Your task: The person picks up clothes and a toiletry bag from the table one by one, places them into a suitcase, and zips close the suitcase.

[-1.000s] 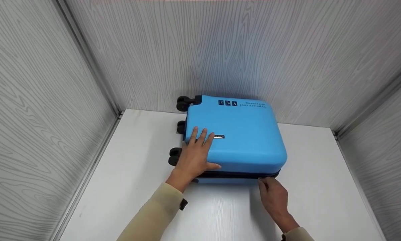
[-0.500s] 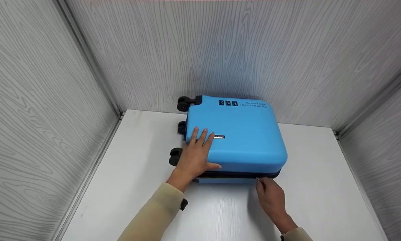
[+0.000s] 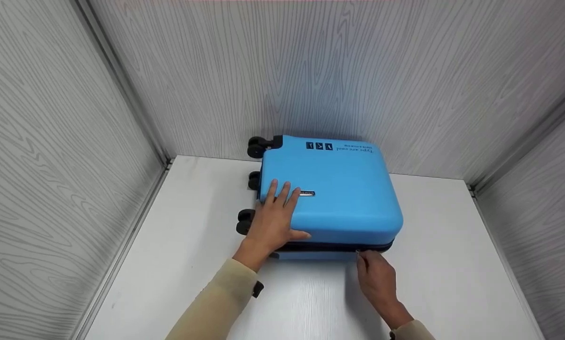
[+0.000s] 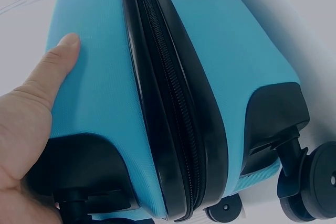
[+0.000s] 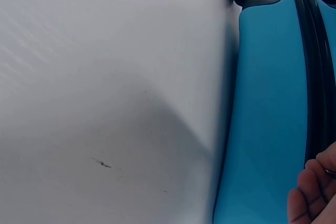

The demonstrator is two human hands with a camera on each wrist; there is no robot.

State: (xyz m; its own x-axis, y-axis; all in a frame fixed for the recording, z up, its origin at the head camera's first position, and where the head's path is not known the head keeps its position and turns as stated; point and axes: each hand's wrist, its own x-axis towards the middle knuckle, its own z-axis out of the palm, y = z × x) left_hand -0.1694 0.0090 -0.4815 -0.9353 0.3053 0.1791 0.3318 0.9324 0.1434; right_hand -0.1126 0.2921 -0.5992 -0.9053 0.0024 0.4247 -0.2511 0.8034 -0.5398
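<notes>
A light blue hard-shell suitcase (image 3: 339,184) lies flat, its black wheels (image 3: 256,147) pointing left. My left hand (image 3: 273,221) rests on the near left corner of its upper shell, fingers spread and straight, beside a small name badge (image 3: 307,193). In the left wrist view the thumb (image 4: 65,59) lies along the blue side, and a zipper (image 4: 170,74) runs between black trims. At the front side, toward the right, my right hand (image 3: 377,278) has curled fingers pinching a small metal zipper pull (image 3: 358,252). The fingers hide most of the pull in the right wrist view.
The suitcase lies on a white tabletop (image 3: 452,245), close to a wood-grained back panel (image 3: 310,71). Similar panels rise at the left (image 3: 41,141) and right (image 3: 537,189), with metal strips along the corners.
My right hand has slid a little to the left along the suitcase's front seam with the zipper pull. The left hand has stayed in place on the shell.
</notes>
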